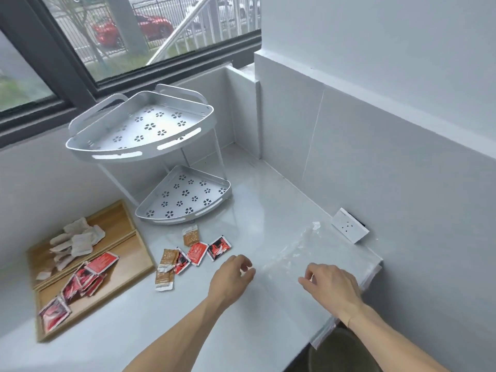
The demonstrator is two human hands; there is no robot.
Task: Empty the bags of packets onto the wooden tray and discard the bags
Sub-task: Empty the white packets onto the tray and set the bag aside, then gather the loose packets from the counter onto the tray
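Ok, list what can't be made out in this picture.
Head view only:
- Print on the packets: too small and blurred to read.
- Clear bag: see-through against the pale counter, so its outline and any contents are unclear.
- Left hand and right hand: fingers curl under, hiding whether they pinch the bag.
- Dark object below the counter edge: cut off by the frame's bottom edge.

arms: bare, sleeveless in view | right wrist (349, 322): thin bracelet

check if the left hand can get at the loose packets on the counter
Probably yes: the left hand hovers just right of the loose packets, with bare counter between and nothing blocking.
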